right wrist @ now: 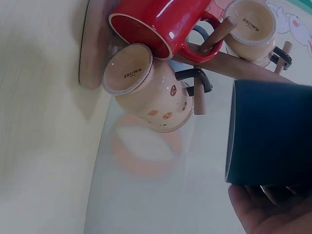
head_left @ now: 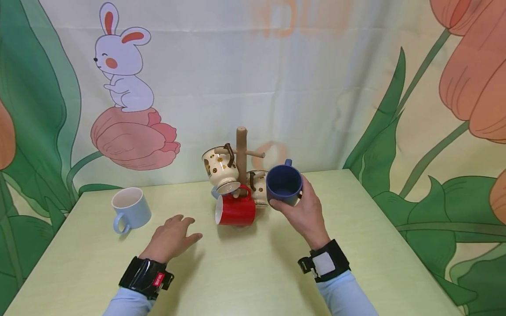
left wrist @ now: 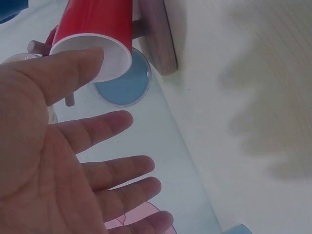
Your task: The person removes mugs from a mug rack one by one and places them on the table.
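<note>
Holding, head view: right grip (head_left: 304,215), fingers and thumb curled round one navy-blue mug (head_left: 283,182), raised just right of the wooden mug tree (head_left: 241,145). Left grip (head_left: 171,237), fingers spread, holding nothing, above the bench (head_left: 237,276) between an upright light-blue mug (head_left: 134,210) and the hanging red mug (head_left: 237,211).

Left wrist view: thumb overlapping the red mug's white mouth, contact uncertain; second blue mug (left wrist: 130,87) mostly hidden behind.

Right wrist view: navy-blue mug side-on, apart from the tree; red mug and two cream patterned mugs (right wrist: 151,97) crowding the trunk, handles over pegs (right wrist: 199,100).
</note>
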Action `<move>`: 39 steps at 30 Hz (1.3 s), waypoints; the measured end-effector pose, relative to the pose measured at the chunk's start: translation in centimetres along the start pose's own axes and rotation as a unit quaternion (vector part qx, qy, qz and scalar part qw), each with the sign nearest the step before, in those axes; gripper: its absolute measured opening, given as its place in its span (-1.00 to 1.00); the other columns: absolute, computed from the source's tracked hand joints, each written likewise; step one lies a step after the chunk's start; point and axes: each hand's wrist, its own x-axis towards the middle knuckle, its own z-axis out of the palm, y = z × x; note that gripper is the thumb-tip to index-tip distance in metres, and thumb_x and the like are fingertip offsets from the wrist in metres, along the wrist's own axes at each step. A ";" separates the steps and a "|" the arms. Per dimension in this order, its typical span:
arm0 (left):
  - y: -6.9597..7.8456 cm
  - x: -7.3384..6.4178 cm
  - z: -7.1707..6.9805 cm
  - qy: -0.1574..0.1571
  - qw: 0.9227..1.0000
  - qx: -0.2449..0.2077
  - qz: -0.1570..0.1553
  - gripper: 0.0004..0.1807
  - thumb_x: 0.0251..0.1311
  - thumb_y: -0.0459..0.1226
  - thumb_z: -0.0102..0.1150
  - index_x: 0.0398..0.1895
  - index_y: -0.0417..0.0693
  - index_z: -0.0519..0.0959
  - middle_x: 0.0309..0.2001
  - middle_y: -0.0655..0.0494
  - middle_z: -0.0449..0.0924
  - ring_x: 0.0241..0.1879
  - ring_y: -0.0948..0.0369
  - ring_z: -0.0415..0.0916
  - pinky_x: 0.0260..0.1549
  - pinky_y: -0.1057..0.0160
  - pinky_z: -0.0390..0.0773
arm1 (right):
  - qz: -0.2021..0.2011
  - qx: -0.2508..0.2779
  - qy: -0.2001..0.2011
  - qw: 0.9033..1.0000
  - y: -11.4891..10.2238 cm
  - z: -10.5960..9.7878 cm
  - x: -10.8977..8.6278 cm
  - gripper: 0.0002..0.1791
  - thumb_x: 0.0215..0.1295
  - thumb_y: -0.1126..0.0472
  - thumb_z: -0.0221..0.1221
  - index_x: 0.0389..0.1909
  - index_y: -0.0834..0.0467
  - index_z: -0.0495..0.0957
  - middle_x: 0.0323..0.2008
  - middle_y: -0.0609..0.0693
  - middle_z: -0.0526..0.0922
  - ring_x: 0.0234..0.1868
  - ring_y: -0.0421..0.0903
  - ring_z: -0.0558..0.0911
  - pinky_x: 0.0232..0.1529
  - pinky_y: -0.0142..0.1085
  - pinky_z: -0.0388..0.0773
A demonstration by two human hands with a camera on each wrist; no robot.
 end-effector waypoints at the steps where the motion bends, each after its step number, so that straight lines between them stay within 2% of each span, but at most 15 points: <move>1: 0.0 0.0 -0.1 -0.002 1.000 -0.002 0.000 -0.42 0.28 -0.02 0.24 0.17 -0.29 0.52 0.17 -0.39 0.44 0.17 -0.29 0.40 0.05 -0.31 0.41 | 0.008 0.009 -0.011 1.000 0.0 -0.1 -0.1 -0.06 0.01 0.08 0.52 0.41 0.09 0.26 0.26 0.06 0.46 0.26 0.05 0.43 0.17 0.16 0.43; 9: 0.5 -0.2 -0.5 -0.010 1.000 -0.009 0.010 -0.41 0.28 -0.02 0.23 0.20 -0.28 0.51 0.17 -0.34 0.47 0.18 -0.25 0.41 0.08 -0.26 0.41 | 0.064 0.039 -0.089 0.993 0.2 -0.6 -0.5 -0.07 0.02 0.01 0.51 0.40 0.06 0.28 0.23 0.05 0.50 0.21 0.09 0.48 0.12 0.12 0.49; 14: 1.0 -0.3 -0.8 -0.023 1.000 -0.020 0.004 -0.41 0.28 -0.03 0.25 0.23 -0.25 0.50 0.20 -0.31 0.46 0.21 -0.23 0.39 0.11 -0.26 0.40 | 0.076 0.052 -0.131 0.987 0.5 -0.8 -0.7 -0.11 0.03 0.05 0.50 0.38 0.09 0.31 0.19 0.08 0.53 0.18 0.11 0.50 0.10 0.10 0.51; 18: 1.4 -0.4 -1.0 -0.028 0.999 -0.027 0.008 -0.42 0.28 -0.04 0.26 0.24 -0.23 0.50 0.21 -0.29 0.46 0.21 -0.21 0.39 0.12 -0.24 0.40 | 0.076 0.077 -0.178 0.978 0.9 -1.0 -0.7 -0.16 0.04 0.07 0.49 0.35 0.07 0.35 0.16 0.06 0.55 0.14 0.10 0.53 0.07 0.07 0.53; 24: 1.7 -0.5 -1.3 -0.026 0.999 -0.032 0.029 -0.43 0.29 -0.05 0.25 0.24 -0.23 0.49 0.20 -0.27 0.48 0.20 -0.19 0.42 0.12 -0.21 0.42 | 0.076 0.094 -0.255 0.959 1.4 -1.1 -0.8 -0.21 0.08 0.04 0.46 0.34 0.03 0.37 0.17 0.04 0.54 0.13 0.13 0.52 0.05 0.06 0.54; 30: 2.3 -0.5 -1.6 -0.051 0.997 -0.043 0.032 -0.40 0.29 -0.02 0.25 0.26 -0.20 0.48 0.19 -0.21 0.51 0.20 -0.15 0.45 0.14 -0.18 0.43 | 0.059 0.109 -0.335 0.934 1.9 -0.8 -1.1 -0.26 0.12 0.04 0.42 0.33 0.05 0.39 0.14 0.02 0.56 0.18 0.09 0.48 0.14 0.09 0.44; 34: 2.7 -0.4 -1.8 -0.053 0.997 -0.046 0.043 -0.40 0.28 -0.02 0.26 0.28 -0.17 0.47 0.20 -0.19 0.51 0.21 -0.14 0.44 0.15 -0.18 0.42 | 0.052 0.141 -0.392 0.907 2.2 -0.3 -1.4 -0.28 0.14 0.06 0.40 0.32 0.09 0.39 0.12 0.03 0.59 0.16 0.06 0.51 0.17 0.04 0.42; 39: 3.5 -0.4 -2.0 -0.050 0.995 -0.055 0.061 -0.39 0.25 -0.05 0.30 0.29 -0.15 0.46 0.21 -0.17 0.51 0.23 -0.13 0.43 0.17 -0.17 0.41 | 0.064 0.162 -0.452 0.875 2.3 0.3 -1.6 -0.23 0.11 0.00 0.42 0.32 0.14 0.39 0.12 0.04 0.59 0.12 0.04 0.53 0.14 -0.05 0.48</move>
